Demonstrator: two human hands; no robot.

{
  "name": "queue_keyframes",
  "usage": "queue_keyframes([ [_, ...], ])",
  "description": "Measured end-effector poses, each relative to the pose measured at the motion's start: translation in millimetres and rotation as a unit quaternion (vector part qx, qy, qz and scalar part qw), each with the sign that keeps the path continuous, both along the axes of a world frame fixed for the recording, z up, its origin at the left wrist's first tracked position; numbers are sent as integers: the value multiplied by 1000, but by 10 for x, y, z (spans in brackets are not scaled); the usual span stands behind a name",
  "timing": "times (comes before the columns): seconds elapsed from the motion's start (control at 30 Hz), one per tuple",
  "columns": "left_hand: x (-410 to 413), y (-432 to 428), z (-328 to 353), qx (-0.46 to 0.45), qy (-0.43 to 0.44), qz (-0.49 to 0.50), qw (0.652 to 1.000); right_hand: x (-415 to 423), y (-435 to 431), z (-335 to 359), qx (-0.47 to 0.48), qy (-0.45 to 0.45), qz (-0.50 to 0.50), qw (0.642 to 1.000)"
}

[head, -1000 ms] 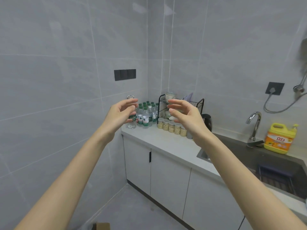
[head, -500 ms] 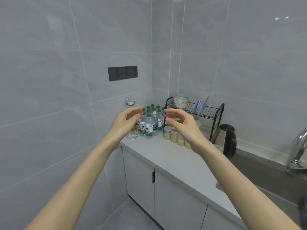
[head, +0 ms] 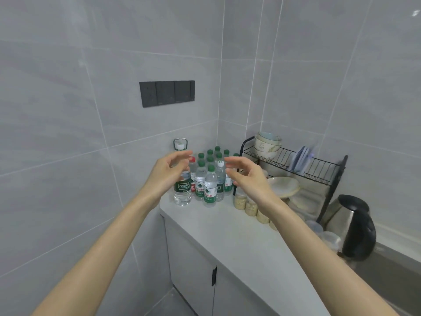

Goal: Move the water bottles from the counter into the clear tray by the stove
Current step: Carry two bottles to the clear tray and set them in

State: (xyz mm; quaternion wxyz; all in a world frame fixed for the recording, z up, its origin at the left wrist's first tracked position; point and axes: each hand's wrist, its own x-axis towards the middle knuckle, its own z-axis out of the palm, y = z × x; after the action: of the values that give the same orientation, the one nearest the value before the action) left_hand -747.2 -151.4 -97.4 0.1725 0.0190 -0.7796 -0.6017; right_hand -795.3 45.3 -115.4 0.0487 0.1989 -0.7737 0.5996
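Several small water bottles with green caps stand clustered in the far left corner of the grey counter. A larger clear bottle with a dark green label stands at their left, partly behind my left hand. My right hand hovers at the right of the cluster. Both hands are raised in front of the bottles, fingers loosely curved, holding nothing and touching nothing. No clear tray and no stove appear in view.
A row of small jars lines the counter right of the bottles. A black dish rack with bowls and plates stands behind them, a black kettle further right. White cabinet doors sit below.
The view has turned left and drawn closer to the corner; the sink and detergent have left the frame. Both hands stay raised and empty, now nearer the bottles.
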Motion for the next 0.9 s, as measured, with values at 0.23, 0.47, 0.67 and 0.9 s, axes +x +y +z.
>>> queue_keyframes([
  [0.23, -1015, -514, -287, -29, -15, -13, 999, -1067, -507, -293, 30, -19, -10, 999],
  [0.47, -1973, -957, -633, -40, -60, -50, 996, -2012, -907, -543, 102, -42, -38, 993],
  [0.67, -2543, -1051, -993, -39, -100, -74, 991, -2632, -1087, -905, 206, -38, -57, 976],
  [0.9, -2842, -1081, -1333, -79, -113, -99, 986, -3088, -1156, -1375, 369, -15, -56, 927],
])
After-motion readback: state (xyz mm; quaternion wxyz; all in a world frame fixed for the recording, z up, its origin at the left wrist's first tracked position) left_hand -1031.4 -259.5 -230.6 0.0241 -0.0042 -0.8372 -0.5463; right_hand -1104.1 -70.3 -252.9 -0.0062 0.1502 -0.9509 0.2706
